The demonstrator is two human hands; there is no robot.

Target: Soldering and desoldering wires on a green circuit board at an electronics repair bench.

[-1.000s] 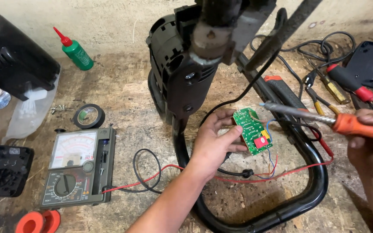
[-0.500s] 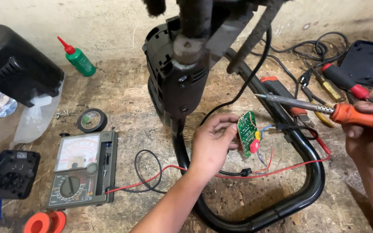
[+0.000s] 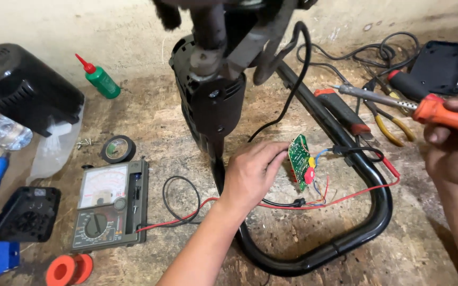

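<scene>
Left hand: fingers curled, pinching the edge of a small green circuit board. The board is a thin, flat rectangle held nearly on edge, a red round part low on its face, with blue and red wires trailing from its lower side. It sits near the middle of the workbench, inside the loop of a black tubular handle.

Right hand: closed round the orange grip of a soldering iron. Its slim metal shaft points left, the tip well apart from the board, over the right part of the bench.

Black power tool body: moulded plastic, ribbed, upright toward the back edge; the glossy bent handle tube runs from it toward the front edge.

Analogue multimeter: grey-green rectangular case, white dial face, black rotary knob, toward the front left. A red lead runs from it across to the board's wires.

Roll of black tape, green squeeze bottle with a red nozzle, orange spool and black vented cover: left side.

Yellow-handled pliers and a black flat case: back right corner.

Bench surface: rough, worn chipboard, pale and scratched. Bare room lies inside the handle loop below the board and at the front right corner.
</scene>
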